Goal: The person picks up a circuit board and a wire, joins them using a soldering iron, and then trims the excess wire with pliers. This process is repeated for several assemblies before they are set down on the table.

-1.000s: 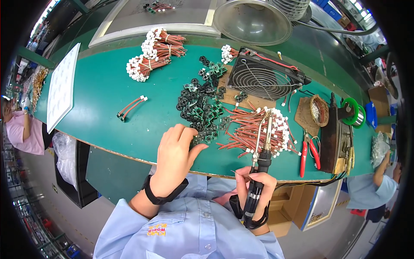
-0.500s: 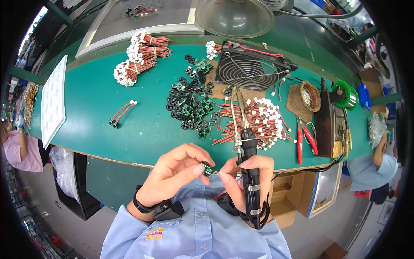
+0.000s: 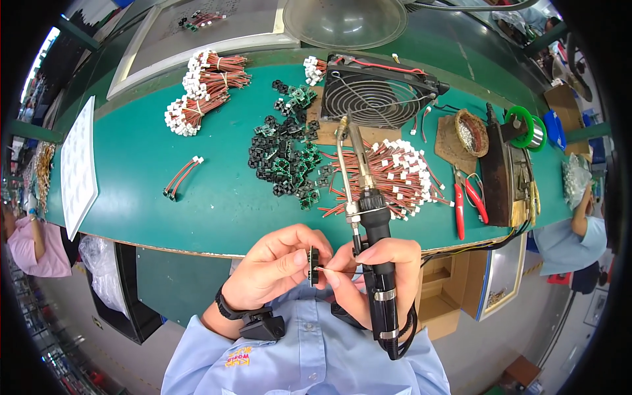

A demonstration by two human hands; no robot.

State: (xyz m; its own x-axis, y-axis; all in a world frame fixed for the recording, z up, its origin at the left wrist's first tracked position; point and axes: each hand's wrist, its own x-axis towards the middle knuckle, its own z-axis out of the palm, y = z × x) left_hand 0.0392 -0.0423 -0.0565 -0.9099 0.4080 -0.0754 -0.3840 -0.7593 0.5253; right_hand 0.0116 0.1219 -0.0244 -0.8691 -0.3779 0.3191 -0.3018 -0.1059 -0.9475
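My left hand (image 3: 276, 268) pinches a small black-and-green circuit board (image 3: 313, 266) upright between thumb and fingers, just past the table's near edge. A soldering iron (image 3: 378, 237) with a thin metal feed tube lies in my right hand (image 3: 388, 266), its tip pointing away over the table. Thumb and forefinger of that same hand also close on a thin wire (image 3: 339, 270) that reaches to the board. Whether the wire is joined to it cannot be told. Beyond my hands lie a heap of black-and-green boards (image 3: 283, 158) and a fan of red-brown wires with white connectors (image 3: 395, 174).
A black fan (image 3: 375, 95) stands behind the wires. Red-handled pliers (image 3: 460, 210), a solder spool (image 3: 526, 131) and a round tin (image 3: 471, 131) are at right. Bundled wires (image 3: 204, 89), one wired board (image 3: 172, 192) and a white sheet (image 3: 79, 168) lie left. Other people sit at both sides.
The board in my left hand has turned from its green face to nearly edge-on. Both hands keep their grips, and the iron still points away from me.
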